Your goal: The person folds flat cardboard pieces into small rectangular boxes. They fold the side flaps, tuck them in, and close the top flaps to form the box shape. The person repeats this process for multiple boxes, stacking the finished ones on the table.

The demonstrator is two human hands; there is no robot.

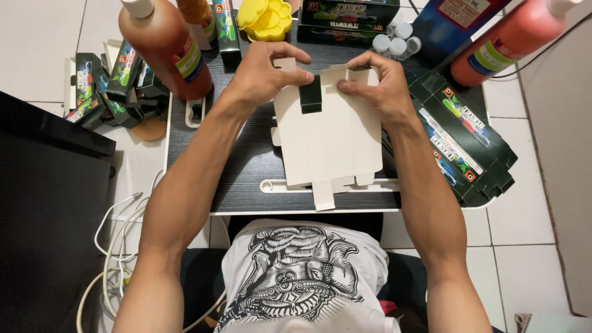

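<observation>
A flattened carton blank (pixel 330 139), pale inner side up, lies at the centre of the frame on a small dark wood-grain table (pixel 246 160). Its long axis runs from the top of the frame down toward the person, with narrow tabs hanging over the table's near edge. A dark green flap (pixel 311 94) is folded over its upper edge. The left hand (pixel 262 71) pinches the upper left of the blank beside that flap, thumb and fingers closed on the card. The right hand (pixel 379 80) grips the upper right edge, fingers curled over it. A stack of dark green flat cartons (pixel 462 142) lies right of the blank. A brown bottle (pixel 163 43) stands at upper left, a yellow moulded tray (pixel 266 18) at top centre, and an orange-red bottle (pixel 518 37) at upper right.
</observation>
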